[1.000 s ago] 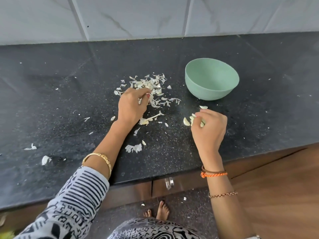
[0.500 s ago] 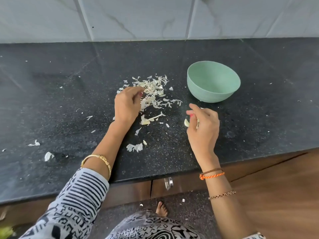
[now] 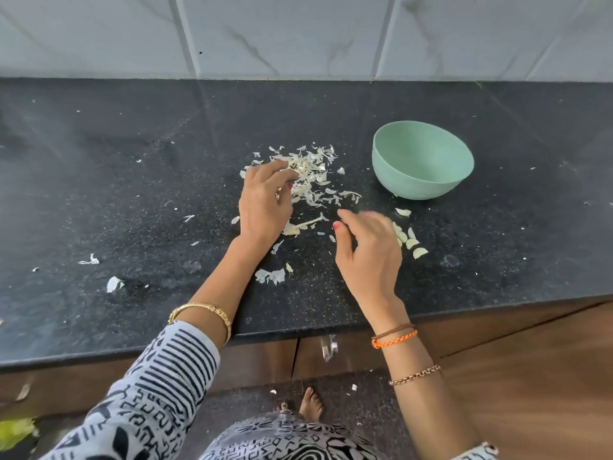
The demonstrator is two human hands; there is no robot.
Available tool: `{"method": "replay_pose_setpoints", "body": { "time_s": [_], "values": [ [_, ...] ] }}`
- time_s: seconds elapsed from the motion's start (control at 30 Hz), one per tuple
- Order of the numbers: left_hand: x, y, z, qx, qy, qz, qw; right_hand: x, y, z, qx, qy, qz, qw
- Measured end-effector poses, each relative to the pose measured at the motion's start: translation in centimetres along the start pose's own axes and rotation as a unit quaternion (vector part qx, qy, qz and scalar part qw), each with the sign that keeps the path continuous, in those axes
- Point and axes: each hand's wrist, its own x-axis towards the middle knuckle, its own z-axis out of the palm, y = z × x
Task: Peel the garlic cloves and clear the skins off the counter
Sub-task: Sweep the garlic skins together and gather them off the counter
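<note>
A loose pile of garlic skins (image 3: 313, 175) lies in the middle of the black counter (image 3: 132, 180). My left hand (image 3: 265, 204) rests on the pile's left edge, fingers curled down and pinching some skins. Several peeled garlic cloves (image 3: 411, 243) lie in a small cluster in front of the bowl. My right hand (image 3: 368, 250) hovers just left of the cloves, fingers loosely curled and blurred, with nothing in it. Its fingers hide part of the cluster.
A mint green bowl (image 3: 423, 161) stands at the back right, tilted toward me, its visible inside bare. Stray skins (image 3: 270, 276) lie near the front edge, and more (image 3: 114, 283) at the left. A tiled wall (image 3: 298, 34) closes off the back.
My right hand has left the cloves and shifted left, so the cluster now lies uncovered to its right. My left hand stays on the skin pile.
</note>
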Motion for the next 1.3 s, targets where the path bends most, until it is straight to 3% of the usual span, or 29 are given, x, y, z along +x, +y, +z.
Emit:
{"method": "replay_pose_setpoints", "body": {
  "time_s": [0.13,0.27,0.47,0.63,0.73,0.87,0.97,1.3],
  "values": [
    [-0.4,1.8,0.7,-0.020,-0.037,0.048,0.998,0.1,2.7,-1.8,-0.086,-0.025,0.045,0.995],
    [-0.5,3.2,1.9,-0.016,-0.088,0.097,0.991,0.0,5.1,-3.6,-0.059,-0.152,0.117,0.980],
    [-2.0,3.3,1.4,-0.008,-0.147,0.085,0.985,1.3,5.9,-3.1,-0.062,-0.220,0.150,0.962],
    [-2.5,4.2,1.3,0.010,-0.205,0.056,0.977,1.9,6.2,-2.5,-0.058,-0.218,0.111,0.968],
    [-2.4,5.0,1.6,0.037,-0.251,0.056,0.966,1.8,6.5,-2.8,-0.053,-0.202,0.032,0.978],
    [-2.4,7.4,2.5,0.065,-0.232,0.010,0.971,2.1,7.4,-3.4,-0.165,-0.194,-0.065,0.965],
    [-2.2,8.8,3.7,0.074,-0.190,0.003,0.979,2.0,8.3,-4.4,-0.215,-0.199,-0.053,0.955],
    [-2.1,9.5,6.0,0.127,-0.092,-0.044,0.987,2.2,9.2,-4.2,-0.132,-0.219,-0.094,0.962]
  ]
}}
